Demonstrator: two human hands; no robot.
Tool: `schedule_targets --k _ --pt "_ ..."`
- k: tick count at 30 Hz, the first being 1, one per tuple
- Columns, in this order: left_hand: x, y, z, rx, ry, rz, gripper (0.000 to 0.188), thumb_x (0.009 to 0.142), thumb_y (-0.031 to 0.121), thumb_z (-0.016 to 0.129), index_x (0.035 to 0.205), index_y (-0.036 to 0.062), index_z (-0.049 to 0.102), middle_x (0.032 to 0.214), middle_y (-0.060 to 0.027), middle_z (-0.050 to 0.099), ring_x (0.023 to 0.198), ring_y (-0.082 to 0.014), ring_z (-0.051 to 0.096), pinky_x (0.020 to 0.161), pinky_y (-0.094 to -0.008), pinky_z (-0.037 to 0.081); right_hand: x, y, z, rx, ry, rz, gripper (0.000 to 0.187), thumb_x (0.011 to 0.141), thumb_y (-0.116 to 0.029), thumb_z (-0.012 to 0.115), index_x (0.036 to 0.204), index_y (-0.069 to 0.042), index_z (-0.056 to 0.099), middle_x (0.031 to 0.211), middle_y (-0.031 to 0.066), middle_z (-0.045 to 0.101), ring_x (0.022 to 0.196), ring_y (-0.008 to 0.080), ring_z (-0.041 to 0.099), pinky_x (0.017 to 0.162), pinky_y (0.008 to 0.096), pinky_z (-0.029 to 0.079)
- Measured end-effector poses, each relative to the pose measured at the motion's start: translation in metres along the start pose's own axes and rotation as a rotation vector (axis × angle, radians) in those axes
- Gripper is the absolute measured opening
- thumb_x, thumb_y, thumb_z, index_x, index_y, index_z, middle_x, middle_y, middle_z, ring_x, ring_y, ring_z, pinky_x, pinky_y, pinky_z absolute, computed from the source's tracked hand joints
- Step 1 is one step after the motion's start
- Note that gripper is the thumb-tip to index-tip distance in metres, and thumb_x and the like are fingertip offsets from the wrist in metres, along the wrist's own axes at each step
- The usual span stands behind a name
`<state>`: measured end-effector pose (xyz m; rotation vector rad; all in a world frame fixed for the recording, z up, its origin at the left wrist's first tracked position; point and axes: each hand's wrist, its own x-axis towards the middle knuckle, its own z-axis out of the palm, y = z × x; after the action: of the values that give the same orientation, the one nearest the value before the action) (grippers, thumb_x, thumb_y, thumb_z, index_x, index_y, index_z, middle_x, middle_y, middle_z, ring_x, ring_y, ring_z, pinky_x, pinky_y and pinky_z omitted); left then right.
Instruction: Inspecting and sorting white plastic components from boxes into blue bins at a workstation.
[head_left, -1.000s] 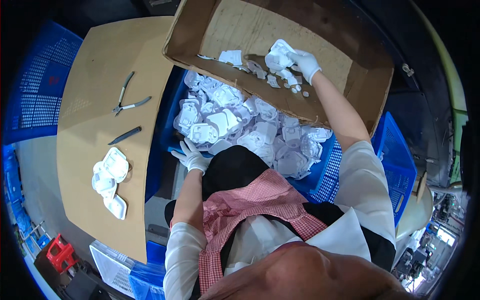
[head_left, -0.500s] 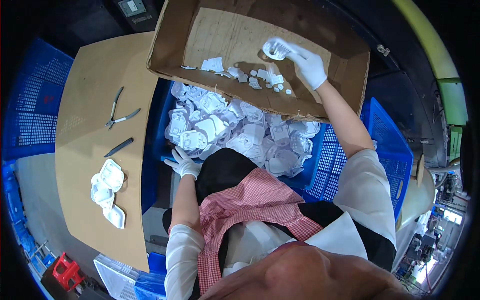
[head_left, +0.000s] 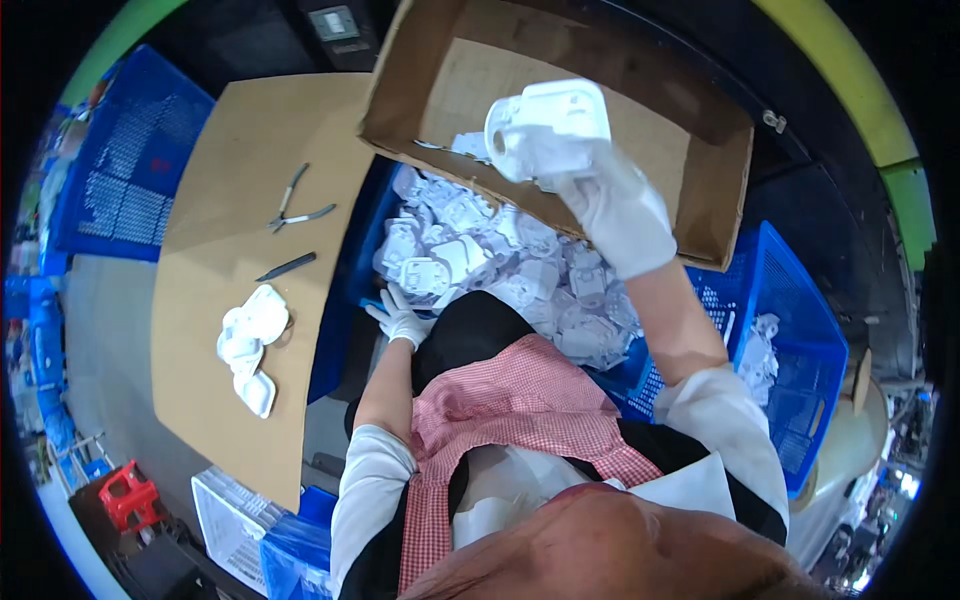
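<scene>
My right hand [head_left: 622,215], in a white glove, is closed on a white plastic part [head_left: 568,108] with a flat rounded plate and a round end. It holds the part high over the cardboard box [head_left: 560,215], and hand and part hide some of the box. My left hand [head_left: 402,322], also gloved, has its fingers spread at the near left edge of the blue crate, beside my knee, and holds nothing. White plastic parts [head_left: 450,265] fill that crate in a heap. Partly hidden in the box lie small white pieces [head_left: 470,145].
On the brown board [head_left: 200,330] at left lie nippers [head_left: 298,215], a dark slim tool [head_left: 287,266] and several white parts [head_left: 245,345]. Another blue crate [head_left: 800,340] at right holds white pieces [head_left: 760,360]. A red stool [head_left: 130,497] stands on the floor at lower left.
My right hand has come up closer to the camera with the white part, which now shows its broad side. The whole view has shifted, with the board and crate now farther right.
</scene>
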<state>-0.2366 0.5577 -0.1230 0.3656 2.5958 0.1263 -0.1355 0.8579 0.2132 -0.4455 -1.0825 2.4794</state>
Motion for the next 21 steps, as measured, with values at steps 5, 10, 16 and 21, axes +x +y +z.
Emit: schedule_targets --k 5,10,16,21 --pt "-0.032 0.006 -0.045 -0.409 0.227 0.002 0.114 0.070 0.057 0.077 0.152 0.0030 0.019 0.154 -0.0220 0.027 0.141 -0.0448 0.023 0.113 -0.0516 0.026 -0.038 0.023 0.040 0.042 -0.032 0.135 0.034 0.099 -0.020 0.054 0.126 -0.002 0.056 0.119 0.0063 0.063 0.108 0.0160 0.062 0.089 0.0314 0.052" --pt "-0.113 0.058 -0.149 -1.928 -0.112 0.543 0.083 0.086 0.050 0.069 0.146 0.0047 0.035 0.147 -0.0124 0.041 0.133 -0.0283 0.043 0.107 -0.0431 0.037 -0.060 0.049 0.055 -0.006 -0.245 0.136 0.038 0.096 -0.015 0.056 0.131 0.001 0.055 0.126 0.0095 0.061 0.112 0.0178 0.062 0.095 0.0332 0.050" --pt "-0.189 0.077 -0.236 -1.107 0.630 0.839 0.047 0.081 0.004 0.069 0.127 -0.0006 0.057 0.126 -0.0137 0.060 0.119 -0.0266 0.057 0.101 -0.0357 0.044 -0.075 0.089 0.047 -0.153 -0.466 -0.170 0.030 0.075 0.018 0.049 0.082 -0.004 0.068 0.133 0.0216 0.057 0.125 0.0290 0.055 0.109 0.0376 0.038" --pt "-0.196 0.077 -0.229 -0.873 0.878 0.961 0.067 0.080 0.008 0.079 0.136 0.0001 0.044 0.131 -0.0207 0.055 0.118 -0.0281 0.058 0.100 -0.0373 0.048 -0.081 0.095 0.034 -0.280 -0.418 -0.321 0.024 0.072 0.014 0.049 0.073 -0.006 0.063 0.138 0.0222 0.052 0.126 0.0310 0.052 0.108 0.0404 0.037"
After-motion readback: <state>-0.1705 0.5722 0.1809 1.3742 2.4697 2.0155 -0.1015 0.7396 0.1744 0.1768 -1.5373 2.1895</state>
